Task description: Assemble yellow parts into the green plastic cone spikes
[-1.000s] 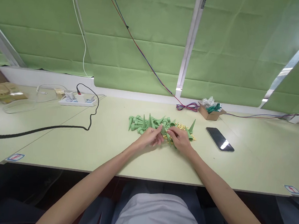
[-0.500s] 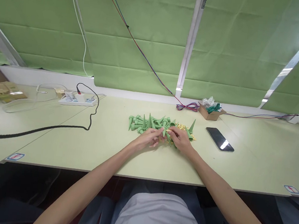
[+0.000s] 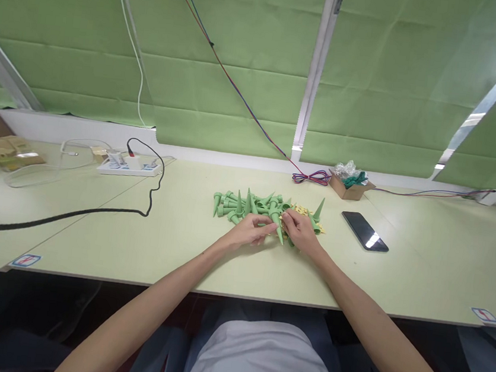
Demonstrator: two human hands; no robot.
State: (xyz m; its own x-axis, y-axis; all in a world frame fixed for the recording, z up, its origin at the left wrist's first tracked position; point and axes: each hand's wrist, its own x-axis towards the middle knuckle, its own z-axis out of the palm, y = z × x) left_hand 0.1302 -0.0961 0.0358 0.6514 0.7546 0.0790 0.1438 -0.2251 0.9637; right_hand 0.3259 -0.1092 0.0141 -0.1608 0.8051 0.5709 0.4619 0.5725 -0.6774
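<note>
A green plastic spike point(image 3: 277, 224) with a capped top is gripped between the thumb and fingers of my left hand point(image 3: 248, 230), its point tilted down towards me. Close by on the right, my right hand point(image 3: 301, 230) is closed in a pinch beside the spike's upper part. Whatever lies in that pinch is too small to make out. Behind both hands spreads a pile of similar green spikes point(image 3: 230, 202), some lying and some pointing up. Small yellow pieces point(image 3: 302, 210) lie in a heap behind my right hand, partly hidden by it.
A black phone point(image 3: 364, 231) lies to the right. Behind it stand a small cardboard box point(image 3: 349, 190) with plastic wrap and a bundle of red-blue wire point(image 3: 311, 177). On the left, a power strip point(image 3: 129, 166) has a black cable point(image 3: 93, 211) running across the table.
The spike has tipped so that more of its length shows, point towards me. My right fingers have shifted slightly right, and my left thumb has come lower on the spike.
</note>
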